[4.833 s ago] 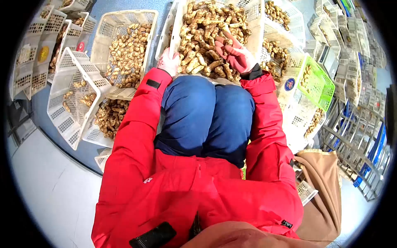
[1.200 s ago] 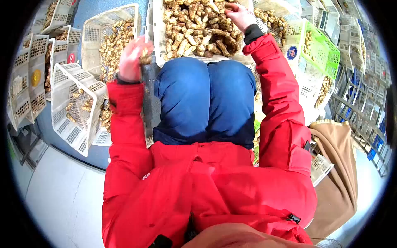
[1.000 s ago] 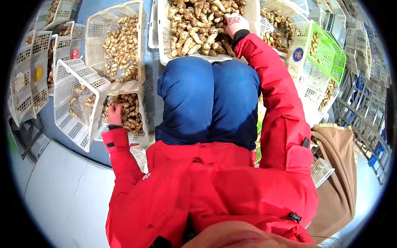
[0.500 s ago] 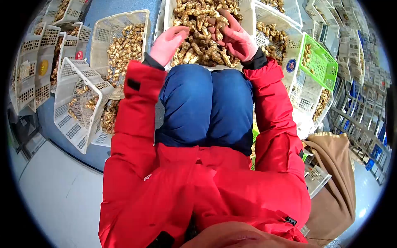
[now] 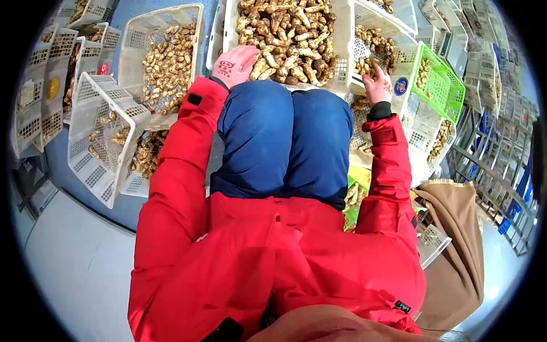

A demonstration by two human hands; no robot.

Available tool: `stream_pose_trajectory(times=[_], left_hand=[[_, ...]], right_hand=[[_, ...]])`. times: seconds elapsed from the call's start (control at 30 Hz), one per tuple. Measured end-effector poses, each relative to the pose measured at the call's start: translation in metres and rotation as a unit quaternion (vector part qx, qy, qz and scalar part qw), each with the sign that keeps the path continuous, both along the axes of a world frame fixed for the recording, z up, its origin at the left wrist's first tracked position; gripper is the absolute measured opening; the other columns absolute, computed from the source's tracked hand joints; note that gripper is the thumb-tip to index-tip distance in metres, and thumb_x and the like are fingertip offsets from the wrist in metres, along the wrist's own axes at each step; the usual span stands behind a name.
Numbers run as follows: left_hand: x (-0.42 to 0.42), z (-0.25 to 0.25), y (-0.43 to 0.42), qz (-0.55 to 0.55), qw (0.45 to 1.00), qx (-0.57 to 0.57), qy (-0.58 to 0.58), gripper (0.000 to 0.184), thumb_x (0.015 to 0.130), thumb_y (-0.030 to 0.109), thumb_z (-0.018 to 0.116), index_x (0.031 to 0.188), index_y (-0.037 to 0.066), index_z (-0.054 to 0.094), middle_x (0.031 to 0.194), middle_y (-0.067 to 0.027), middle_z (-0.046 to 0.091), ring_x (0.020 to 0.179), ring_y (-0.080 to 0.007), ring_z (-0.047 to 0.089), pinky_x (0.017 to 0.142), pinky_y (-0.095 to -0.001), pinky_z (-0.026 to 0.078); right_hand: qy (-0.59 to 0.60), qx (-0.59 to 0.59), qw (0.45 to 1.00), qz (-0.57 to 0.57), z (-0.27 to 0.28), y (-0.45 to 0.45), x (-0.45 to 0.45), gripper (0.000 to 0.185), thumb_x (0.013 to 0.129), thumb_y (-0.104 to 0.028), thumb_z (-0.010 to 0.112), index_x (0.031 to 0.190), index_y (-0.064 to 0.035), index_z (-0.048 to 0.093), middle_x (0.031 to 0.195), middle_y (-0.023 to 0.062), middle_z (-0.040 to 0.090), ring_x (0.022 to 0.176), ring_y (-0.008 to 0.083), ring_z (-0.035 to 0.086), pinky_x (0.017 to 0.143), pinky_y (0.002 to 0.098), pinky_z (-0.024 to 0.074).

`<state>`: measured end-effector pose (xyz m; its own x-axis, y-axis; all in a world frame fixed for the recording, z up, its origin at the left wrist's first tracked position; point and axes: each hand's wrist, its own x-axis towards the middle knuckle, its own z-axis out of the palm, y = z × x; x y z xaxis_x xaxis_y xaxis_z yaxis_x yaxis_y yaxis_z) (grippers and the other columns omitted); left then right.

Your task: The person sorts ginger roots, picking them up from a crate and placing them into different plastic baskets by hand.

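A white crate (image 5: 343, 62) heaped with brown and cream mushrooms (image 5: 288, 34) stands in front of my knees. My left hand (image 5: 236, 64), in a pink glove, rests at its near left corner, its fingertips against the mushrooms; what they hold, if anything, is hidden. Over the near edge of the white crate on the right (image 5: 405, 57), my right hand (image 5: 377, 84) is also gloved in pink. Its fingers reach up beside the mushrooms (image 5: 383, 47) in that crate, and a small brown piece shows at the fingertips.
On the left are a large white crate of small mushrooms (image 5: 199, 34) and a tilted white crate (image 5: 85, 154). A green basket (image 5: 447, 85) stands on the right, with metal racks (image 5: 496, 171) beyond. Brown cloth (image 5: 456, 245) hangs at the lower right.
My right hand has moved from the middle crate to the right-hand crate. My left hand stays near the middle crate's left edge, now lower and turned back-up.
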<state>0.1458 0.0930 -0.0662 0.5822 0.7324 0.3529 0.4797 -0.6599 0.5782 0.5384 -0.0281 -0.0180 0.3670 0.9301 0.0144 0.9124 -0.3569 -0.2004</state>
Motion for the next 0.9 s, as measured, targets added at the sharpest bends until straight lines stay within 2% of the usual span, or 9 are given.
stream_pose_trajectory(times=[0.1,0.17,0.3,0.43,0.53,0.63,0.73,0.77,0.9], left_hand=[[0.001,0.008,0.001,-0.007,0.998,0.021,0.055,0.021,0.08,0.015,0.053,0.1,0.012,0.06,0.1,-0.0081,0.062,0.092,-0.0262,0.059,0.078,-0.036,0.048],[0.0,0.005,0.002,-0.018,0.999,0.014,0.047,0.019,0.08,0.018,0.054,0.098,0.014,0.061,0.094,-0.0064,0.063,0.087,-0.0259,0.06,0.077,-0.0363,0.048],[0.001,0.007,0.0,-0.009,0.994,-0.009,0.105,0.021,0.079,0.013,0.057,0.099,0.012,0.062,0.097,-0.0069,0.062,0.092,-0.0244,0.058,0.081,-0.0343,0.046],[0.0,0.007,0.001,-0.009,0.996,0.002,0.088,0.021,0.077,0.013,0.059,0.097,0.011,0.062,0.096,-0.0065,0.062,0.091,-0.0238,0.058,0.08,-0.0347,0.047],[0.001,0.011,0.001,-0.013,0.994,-0.022,0.103,0.021,0.076,0.013,0.059,0.097,0.012,0.062,0.097,-0.0063,0.062,0.091,-0.0242,0.058,0.079,-0.0349,0.047],[-0.002,-0.004,0.002,-0.01,0.995,-0.002,0.103,0.022,0.08,0.02,0.053,0.099,0.014,0.062,0.094,-0.0073,0.062,0.09,-0.0245,0.059,0.08,-0.0358,0.047],[-0.001,0.003,0.003,-0.015,0.995,-0.028,0.093,0.022,0.079,0.015,0.056,0.099,0.014,0.062,0.096,-0.0062,0.062,0.092,-0.0239,0.058,0.083,-0.0345,0.046],[-0.001,0.002,0.001,-0.016,0.995,-0.03,0.089,0.022,0.079,0.014,0.057,0.1,0.014,0.061,0.096,-0.006,0.062,0.093,-0.0239,0.058,0.083,-0.0341,0.045],[-0.001,-0.004,-0.001,-0.004,0.992,-0.018,0.127,0.024,0.079,0.017,0.057,0.102,0.016,0.062,0.101,-0.0047,0.062,0.095,-0.0232,0.057,0.083,-0.0346,0.045]], right_hand=[[0.267,-0.046,0.963,-0.005,0.034,0.057,-0.08,0.042,0.08,-0.028,0.058,0.119,-0.0168,0.053,0.116,0.0147,0.055,0.106,0.027,0.054,0.088,0.0371,0.0428],[0.234,-0.082,0.944,0.22,-0.009,0.103,-0.11,0.04,0.082,-0.029,0.056,0.121,-0.0182,0.051,0.114,0.0135,0.056,0.102,0.026,0.055,0.086,0.0363,0.044],[-0.007,-0.103,0.924,0.367,-0.056,0.147,-0.177,0.033,0.08,-0.031,0.059,0.109,-0.0151,0.055,0.097,0.0112,0.059,0.093,0.0283,0.057,0.08,0.0382,0.0463],[0.022,-0.144,0.938,0.313,-0.063,0.148,-0.179,0.035,0.08,-0.03,0.058,0.111,-0.0152,0.054,0.103,0.0134,0.059,0.097,0.0287,0.057,0.081,0.0394,0.0463],[0.278,-0.163,0.932,0.168,-0.041,0.143,-0.147,0.043,0.079,-0.03,0.06,0.118,-0.0125,0.054,0.11,0.0154,0.059,0.101,0.0248,0.057,0.084,0.0334,0.0453],[0.77,-0.025,0.637,0.027,-0.015,0.1,-0.1,0.049,0.086,-0.02,0.055,0.13,-0.0053,0.04,0.115,0.0058,0.055,0.097,0.0131,0.053,0.079,0.0243,0.0431],[0.772,0.085,0.63,0.028,0.035,0.052,-0.088,0.048,0.086,-0.013,0.056,0.129,-0.0041,0.038,0.113,0.0115,0.052,0.094,0.0169,0.055,0.08,0.028,0.0452],[0.845,0.127,0.517,-0.038,0.047,0.042,-0.087,0.052,0.086,-0.013,0.056,0.131,-0.0054,0.034,0.111,0.0123,0.053,0.094,0.0186,0.055,0.081,0.0299,0.0451],[0.798,0.148,0.584,-0.032,0.043,0.005,-0.04,0.055,0.083,-0.008,0.057,0.132,-0.0053,0.033,0.104,0.0121,0.055,0.091,0.0196,0.055,0.083,0.0326,0.0454]])
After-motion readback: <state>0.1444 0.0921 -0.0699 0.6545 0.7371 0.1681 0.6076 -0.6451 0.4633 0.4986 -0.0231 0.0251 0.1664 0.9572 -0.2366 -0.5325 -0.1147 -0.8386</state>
